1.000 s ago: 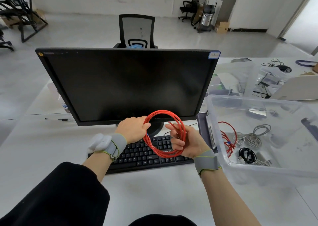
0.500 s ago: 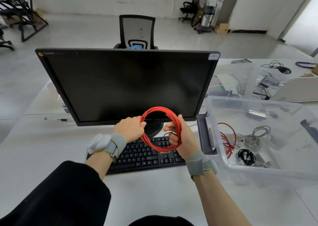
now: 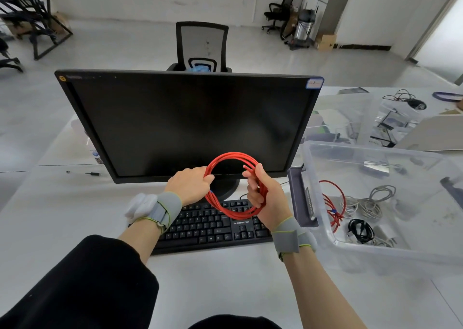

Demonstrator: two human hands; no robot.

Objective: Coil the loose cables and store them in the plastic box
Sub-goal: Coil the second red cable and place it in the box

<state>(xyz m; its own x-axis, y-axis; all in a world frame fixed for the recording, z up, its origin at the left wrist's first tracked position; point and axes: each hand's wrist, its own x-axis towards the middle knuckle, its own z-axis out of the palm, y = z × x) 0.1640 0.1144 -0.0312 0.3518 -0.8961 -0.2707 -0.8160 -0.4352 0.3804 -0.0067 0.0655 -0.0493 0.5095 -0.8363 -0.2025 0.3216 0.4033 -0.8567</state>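
Coiling step: left hand point(image 3: 189, 187) + right hand point(image 3: 263, 196) both grip red cable point(image 3: 233, 157) loop. Next prob: secure end, drop in plastic box point(image 3: 313, 178) right.

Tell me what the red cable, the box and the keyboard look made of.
Red cable: smooth rubbery or plastic jacket, judging by its even colour and easy bending into loops. Box: clear, slightly frosted hard plastic; the cables inside show through its walls. Keyboard: matte black plastic, likely.

Both hands point(image 3: 226, 191) grip a coiled red cable point(image 3: 233, 158) above the keyboard point(image 3: 200, 231).
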